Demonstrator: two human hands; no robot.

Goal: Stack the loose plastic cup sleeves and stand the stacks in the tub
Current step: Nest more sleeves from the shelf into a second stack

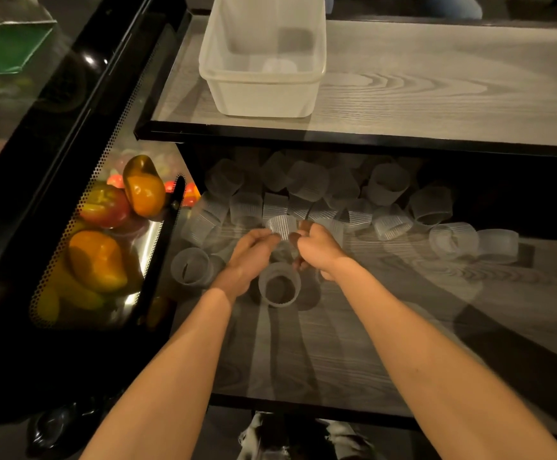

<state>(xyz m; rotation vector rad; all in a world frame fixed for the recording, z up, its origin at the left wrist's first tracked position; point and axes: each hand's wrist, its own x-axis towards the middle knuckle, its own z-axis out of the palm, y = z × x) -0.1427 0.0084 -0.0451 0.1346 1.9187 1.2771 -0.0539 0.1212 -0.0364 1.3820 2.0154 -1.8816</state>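
Note:
Several translucent ribbed cup sleeves [307,180] lie loose across the lower wooden shelf [353,343], piled toward its back. My left hand [250,252] and my right hand [318,249] meet in the middle, both gripping a short stack of sleeves [280,283] that points toward me with its open end showing. Another sleeve [282,225] sits at the far end of the stack, pinched between my fingertips. The clear plastic tub [263,91] stands on the upper shelf, with no sleeves visible inside it.
A black display case [111,234] with mangoes and apples borders the shelf on the left. More sleeves [473,242] lie at the right. The upper shelf's black front edge [370,141] overhangs the back of the pile.

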